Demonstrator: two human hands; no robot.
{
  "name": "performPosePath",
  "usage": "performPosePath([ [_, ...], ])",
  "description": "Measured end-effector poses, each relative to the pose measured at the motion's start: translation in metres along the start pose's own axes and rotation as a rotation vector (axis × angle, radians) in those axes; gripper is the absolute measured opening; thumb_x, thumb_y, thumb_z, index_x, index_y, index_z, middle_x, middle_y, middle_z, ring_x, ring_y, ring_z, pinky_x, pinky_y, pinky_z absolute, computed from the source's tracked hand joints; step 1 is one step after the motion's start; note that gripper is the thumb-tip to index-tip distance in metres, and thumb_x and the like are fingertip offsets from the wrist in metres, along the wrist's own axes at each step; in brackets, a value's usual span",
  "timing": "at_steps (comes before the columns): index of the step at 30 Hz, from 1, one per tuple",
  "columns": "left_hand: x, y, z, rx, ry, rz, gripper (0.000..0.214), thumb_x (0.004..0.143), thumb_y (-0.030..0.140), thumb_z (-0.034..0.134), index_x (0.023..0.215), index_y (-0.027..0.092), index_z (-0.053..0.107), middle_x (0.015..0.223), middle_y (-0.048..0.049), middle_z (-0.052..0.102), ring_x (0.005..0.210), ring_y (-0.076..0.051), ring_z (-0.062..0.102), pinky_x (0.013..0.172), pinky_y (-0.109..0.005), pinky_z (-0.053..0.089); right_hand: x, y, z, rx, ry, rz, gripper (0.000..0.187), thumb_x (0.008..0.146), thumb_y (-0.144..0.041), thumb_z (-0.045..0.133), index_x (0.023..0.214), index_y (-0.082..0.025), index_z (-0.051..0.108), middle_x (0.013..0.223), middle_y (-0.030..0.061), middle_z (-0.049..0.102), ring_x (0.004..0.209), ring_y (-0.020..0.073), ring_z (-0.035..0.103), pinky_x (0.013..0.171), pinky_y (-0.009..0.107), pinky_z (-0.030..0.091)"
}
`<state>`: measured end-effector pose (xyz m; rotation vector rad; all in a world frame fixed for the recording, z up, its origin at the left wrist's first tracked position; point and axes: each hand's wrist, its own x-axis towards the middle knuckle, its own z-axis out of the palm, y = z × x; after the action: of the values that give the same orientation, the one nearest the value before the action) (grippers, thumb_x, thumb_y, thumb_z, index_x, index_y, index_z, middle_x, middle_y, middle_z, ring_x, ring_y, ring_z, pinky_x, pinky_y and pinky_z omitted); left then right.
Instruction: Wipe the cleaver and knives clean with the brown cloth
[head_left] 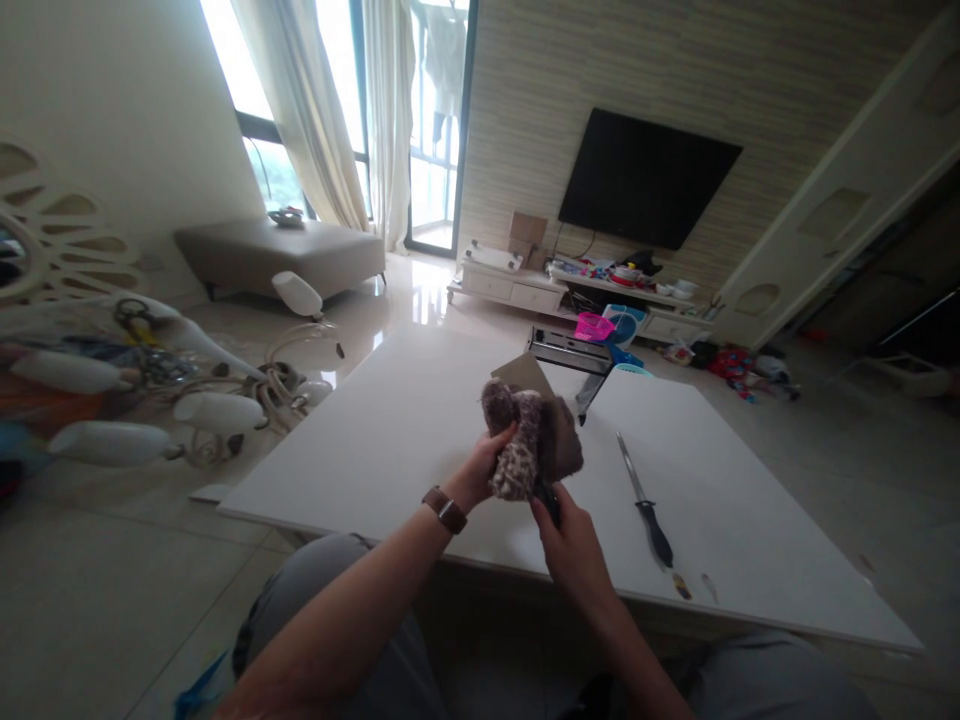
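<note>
My left hand [484, 468] grips a brown, spotted fuzzy cloth [525, 440] bunched up above the white table [390, 440]. A wristwatch with a brown strap sits on that wrist. My right hand [566, 535] is closed on a dark handle [551, 503] that disappears into the cloth; a flat grey blade [525, 375] sticks out above the cloth, so this looks like a wide knife wrapped in the cloth. To the right on the table lies a long sharpening steel [643, 497] with a black handle.
A dark metal rack [570, 350] stands at the table's far edge. A fallen chandelier with white shades [172, 400] lies on the floor at left. Beyond are a grey bench [277, 255], a TV stand [585, 290] with clutter, and a wall TV [645, 180].
</note>
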<state>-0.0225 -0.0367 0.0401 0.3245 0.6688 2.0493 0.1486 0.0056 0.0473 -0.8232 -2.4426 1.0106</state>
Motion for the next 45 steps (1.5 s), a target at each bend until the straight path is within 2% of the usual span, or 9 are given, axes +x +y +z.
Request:
performPosePath([
  [7, -0.004, -0.014, -0.001, 0.174, 0.030, 0.094, 0.053, 0.059, 0.021, 0.094, 0.107, 0.014, 0.072, 0.107, -0.0131, 0.076, 0.091, -0.024, 0.073, 0.086, -0.035, 0.058, 0.016, -0.002, 0.009, -0.045, -0.031, -0.034, 0.025, 0.093, -0.032, 0.047, 0.105, -0.016, 0.061, 0.088, 0.0121, 0.073, 0.081, 0.0258, 0.068, 0.067, 0.030, 0.043],
  [13, -0.002, -0.004, 0.002, 0.283, 0.033, 0.137, 0.050, 0.053, 0.020, 0.095, 0.098, 0.013, 0.074, 0.099, -0.0115, 0.077, 0.087, -0.026, 0.072, 0.085, -0.039, 0.056, 0.019, 0.002, 0.006, 0.095, -0.073, -0.010, 0.026, 0.094, -0.038, 0.048, 0.103, -0.018, 0.063, 0.069, 0.0039, 0.068, 0.060, 0.0209, 0.063, 0.054, 0.028, 0.042],
  [20, 0.001, 0.026, -0.006, 0.511, -0.063, 0.151, 0.055, 0.048, 0.013, 0.095, 0.098, 0.012, 0.075, 0.098, -0.0126, 0.077, 0.089, -0.028, 0.072, 0.089, -0.041, 0.055, 0.012, 0.006, -0.010, 0.181, -0.083, 0.054, 0.031, 0.094, -0.051, 0.051, 0.093, -0.021, 0.058, 0.058, -0.0037, 0.055, 0.048, 0.0151, 0.051, 0.048, 0.026, 0.038],
  [23, 0.001, 0.030, -0.009, 0.433, 0.009, 0.202, 0.052, 0.051, 0.018, 0.095, 0.099, 0.012, 0.075, 0.098, -0.0123, 0.077, 0.088, -0.027, 0.072, 0.087, -0.039, 0.055, 0.007, 0.002, -0.014, 0.179, -0.079, 0.064, 0.030, 0.094, -0.051, 0.051, 0.086, -0.022, 0.054, 0.058, -0.0043, 0.053, 0.048, 0.0142, 0.050, 0.048, 0.025, 0.037],
  [28, -0.006, 0.006, -0.001, 0.170, 0.014, 0.074, 0.051, 0.056, 0.028, 0.094, 0.100, 0.013, 0.074, 0.097, -0.0121, 0.077, 0.083, -0.025, 0.073, 0.082, -0.038, 0.058, 0.005, -0.002, -0.005, 0.089, -0.044, 0.004, 0.026, 0.094, -0.044, 0.050, 0.092, -0.020, 0.059, 0.070, 0.0029, 0.065, 0.061, 0.0191, 0.061, 0.053, 0.026, 0.040],
  [31, -0.009, -0.012, 0.003, 0.206, -0.004, 0.050, 0.054, 0.054, 0.021, 0.095, 0.103, 0.013, 0.075, 0.102, -0.0122, 0.077, 0.089, -0.025, 0.073, 0.085, -0.036, 0.057, 0.007, 0.002, 0.004, 0.053, -0.027, -0.014, 0.027, 0.093, -0.038, 0.049, 0.107, -0.018, 0.061, 0.080, 0.0079, 0.070, 0.072, 0.0234, 0.067, 0.059, 0.028, 0.044],
  [34, -0.006, -0.017, 0.003, 0.280, 0.038, 0.065, 0.050, 0.052, 0.017, 0.094, 0.098, 0.012, 0.075, 0.099, -0.0116, 0.077, 0.087, -0.024, 0.072, 0.085, -0.036, 0.057, 0.008, 0.008, 0.009, 0.104, -0.076, 0.033, 0.033, 0.095, -0.040, 0.047, 0.115, -0.017, 0.060, 0.071, 0.0043, 0.067, 0.062, 0.0224, 0.065, 0.056, 0.028, 0.044],
  [38, 0.000, -0.006, 0.000, 0.328, 0.063, 0.064, 0.051, 0.048, 0.013, 0.093, 0.095, 0.012, 0.074, 0.094, -0.0099, 0.078, 0.083, -0.023, 0.072, 0.083, -0.037, 0.057, 0.005, 0.014, 0.009, 0.154, -0.092, 0.073, 0.035, 0.096, -0.047, 0.047, 0.113, -0.019, 0.059, 0.060, -0.0014, 0.059, 0.050, 0.0191, 0.057, 0.052, 0.028, 0.041],
  [45, 0.003, 0.029, -0.006, 0.277, 0.166, 0.188, 0.049, 0.049, 0.015, 0.092, 0.094, 0.012, 0.072, 0.089, -0.0083, 0.077, 0.078, -0.023, 0.072, 0.078, -0.037, 0.058, -0.015, 0.022, -0.001, 0.066, -0.149, 0.027, 0.035, 0.095, -0.055, 0.049, 0.081, -0.022, 0.051, 0.061, -0.0022, 0.053, 0.059, 0.0167, 0.051, 0.055, 0.026, 0.034],
])
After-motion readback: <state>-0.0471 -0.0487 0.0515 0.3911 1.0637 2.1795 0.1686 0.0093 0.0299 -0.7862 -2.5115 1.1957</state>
